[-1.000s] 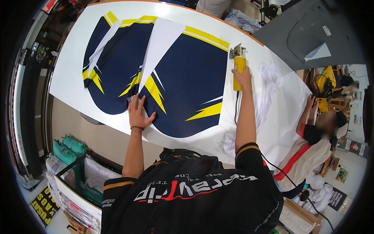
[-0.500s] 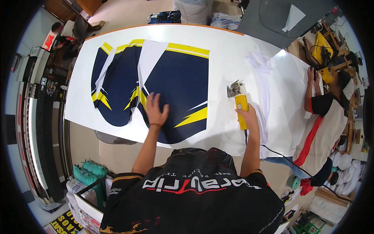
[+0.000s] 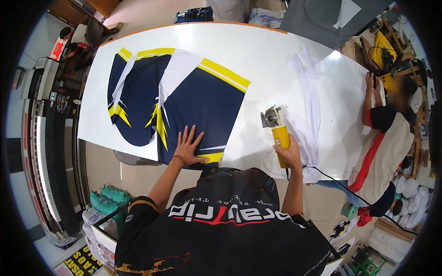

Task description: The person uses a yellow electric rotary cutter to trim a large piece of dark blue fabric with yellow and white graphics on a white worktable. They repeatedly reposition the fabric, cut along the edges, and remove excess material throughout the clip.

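Note:
My left hand (image 3: 186,149) lies spread on the near part of a navy fabric piece (image 3: 207,106) with yellow and white stripes. Its fingers are open and press the cloth close to the table's near edge. In my right hand (image 3: 291,154) is a yellow electric rotary fabric cutter (image 3: 280,135), gripped round its body. The cutter's round metal blade head points away from me, over white table surface to the right of the fabric and apart from it. Folds run through the fabric's left half, where white panels show between the navy parts.
White fabric strips (image 3: 307,106) lie on the white table (image 3: 258,55) right of the cutter. A black power cord (image 3: 340,184) runs off to the lower right. Another person (image 3: 382,138) stands at the table's right end, hands on its edge. A long printer-like machine (image 3: 41,156) stands left.
The navy fabric's right panel has turned and shifted toward me, its near end now at the table edge. My left hand has moved nearer with it. The cutter has moved slightly left and nearer.

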Tool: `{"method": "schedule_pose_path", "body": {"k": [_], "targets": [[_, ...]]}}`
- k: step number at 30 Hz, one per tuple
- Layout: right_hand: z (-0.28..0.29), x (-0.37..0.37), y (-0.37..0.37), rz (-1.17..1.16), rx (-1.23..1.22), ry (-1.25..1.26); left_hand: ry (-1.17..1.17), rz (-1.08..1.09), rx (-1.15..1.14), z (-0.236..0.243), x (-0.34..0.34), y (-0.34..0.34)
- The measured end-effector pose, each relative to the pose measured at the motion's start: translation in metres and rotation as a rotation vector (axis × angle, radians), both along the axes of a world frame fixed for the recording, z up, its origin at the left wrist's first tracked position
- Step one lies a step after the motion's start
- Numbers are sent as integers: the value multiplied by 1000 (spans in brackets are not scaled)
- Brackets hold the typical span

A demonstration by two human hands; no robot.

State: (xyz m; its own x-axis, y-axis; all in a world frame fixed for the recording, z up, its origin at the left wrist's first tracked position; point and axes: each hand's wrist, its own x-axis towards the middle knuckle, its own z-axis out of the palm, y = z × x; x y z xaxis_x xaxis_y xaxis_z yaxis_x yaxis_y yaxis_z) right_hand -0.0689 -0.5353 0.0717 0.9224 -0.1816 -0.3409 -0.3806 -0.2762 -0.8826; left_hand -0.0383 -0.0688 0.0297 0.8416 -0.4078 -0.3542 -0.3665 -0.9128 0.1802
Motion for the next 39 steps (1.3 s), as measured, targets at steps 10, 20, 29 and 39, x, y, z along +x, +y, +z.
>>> {"method": "schedule_pose_path", "body": {"k": [10, 20, 29, 39], "targets": [[19, 14, 29, 346, -666, 71, -300, 232, -418, -3, -34, 64], [27, 86, 32, 522, -858, 105, -415, 447, -164, -29, -8, 1], [37, 110, 40, 567, -881, 203, -414, 456, -173, -31, -6, 3], [38, 126, 47, 594, -877, 206, -421, 464, -214, -25, -6, 1]]}}
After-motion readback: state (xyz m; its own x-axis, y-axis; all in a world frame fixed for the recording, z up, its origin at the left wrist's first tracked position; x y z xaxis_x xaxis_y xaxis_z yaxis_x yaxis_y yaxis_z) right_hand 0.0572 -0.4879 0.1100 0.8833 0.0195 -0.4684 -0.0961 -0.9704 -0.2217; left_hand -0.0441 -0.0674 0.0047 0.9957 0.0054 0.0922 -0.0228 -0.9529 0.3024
